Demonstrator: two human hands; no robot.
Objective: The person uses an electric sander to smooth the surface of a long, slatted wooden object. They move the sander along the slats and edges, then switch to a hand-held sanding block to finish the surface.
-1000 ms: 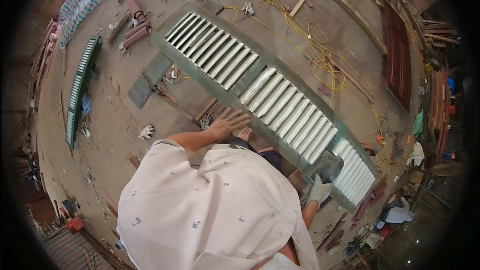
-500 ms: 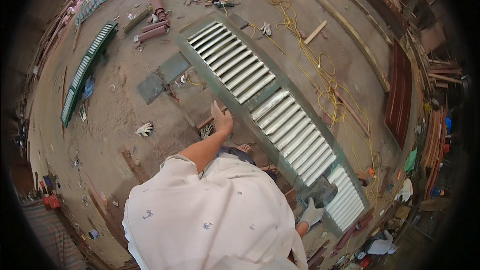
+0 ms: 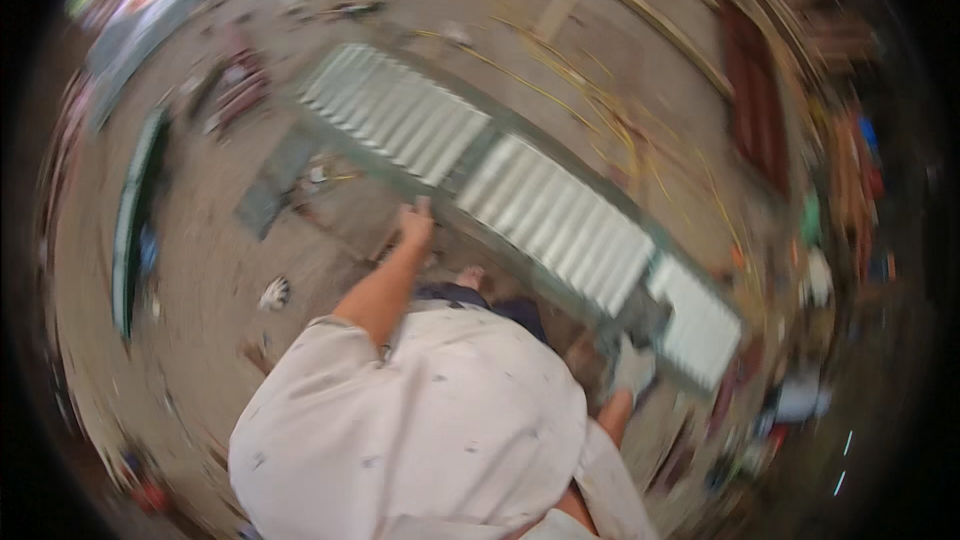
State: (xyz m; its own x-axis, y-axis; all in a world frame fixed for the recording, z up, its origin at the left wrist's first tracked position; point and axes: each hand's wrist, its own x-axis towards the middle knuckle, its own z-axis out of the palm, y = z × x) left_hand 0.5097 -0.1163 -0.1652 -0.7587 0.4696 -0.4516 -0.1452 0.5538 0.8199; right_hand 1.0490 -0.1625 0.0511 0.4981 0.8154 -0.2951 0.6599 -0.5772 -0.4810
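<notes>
A long dark green louvred shutter panel (image 3: 470, 165) with pale, shiny slats in three sections lies slantwise before me, from upper left to lower right. My left hand (image 3: 415, 225), bare, is at its near long edge by the middle rail, fingers stretched out; blur hides whether they touch it. My right hand (image 3: 632, 368), in a pale glove, is closed at a dark grey object (image 3: 645, 315) over the slats near the lower right end. Motion blur keeps that object's kind from showing.
A second green louvred panel (image 3: 138, 225) stands at the left. Yellow cord (image 3: 625, 135) trails over the floor beyond the panel. A dark red panel (image 3: 755, 95) and long timbers (image 3: 640, 10) lie at the far right. A glove (image 3: 274, 293) lies on the floor at left.
The view has swung, and the picture is now blurred. The panel appears turned flatter, its right end higher in view. My right hand and the dark object remain near that end.
</notes>
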